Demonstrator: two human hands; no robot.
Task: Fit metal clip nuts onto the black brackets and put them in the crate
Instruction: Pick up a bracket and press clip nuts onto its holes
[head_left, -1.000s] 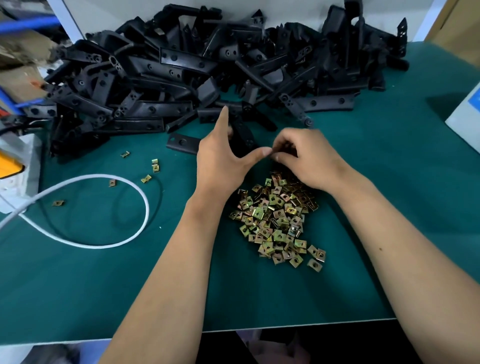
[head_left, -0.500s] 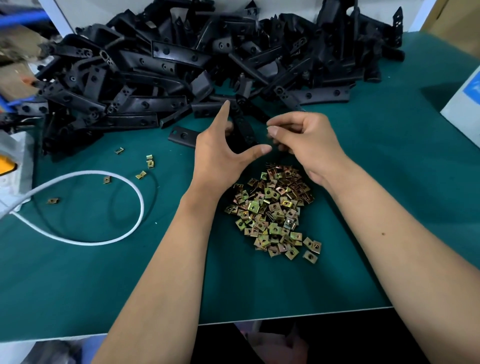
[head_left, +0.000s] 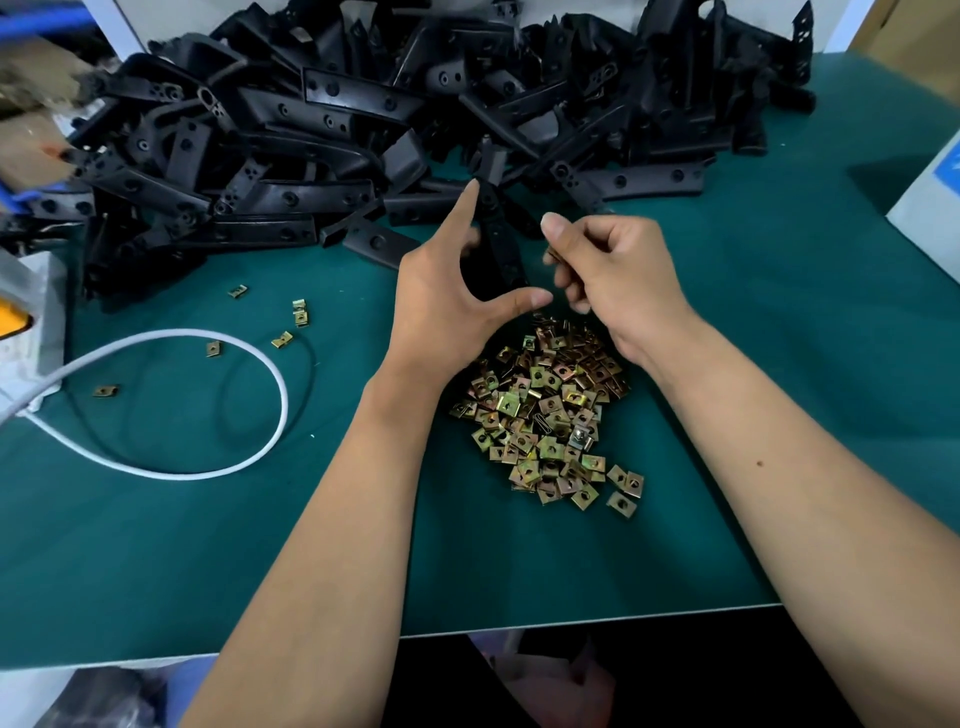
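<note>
Head view: left hand (head_left: 441, 291) grips bracket (head_left: 498, 249), end exposed for fitting; right hand (head_left: 613, 275) at 3 o'clock pinches nut (head_left: 551, 255), fingers curled; nut pile (head_left: 550, 415) at 6 o'clock.

— Where's the bracket (head_left: 500, 249)?

— Black, long and narrow, with holes along it, running away from the viewer between thumb and forefinger of the left hand (head_left: 447, 296).

— And the nuts?

— One clip nut (head_left: 551, 255), brassy, pinched in the right hand (head_left: 613, 280) just beside the bracket. The nut heap (head_left: 545, 415) lies on the green mat below both hands.

— More brackets?

— A big tangled bracket pile (head_left: 415, 130) at the far edge.
</note>
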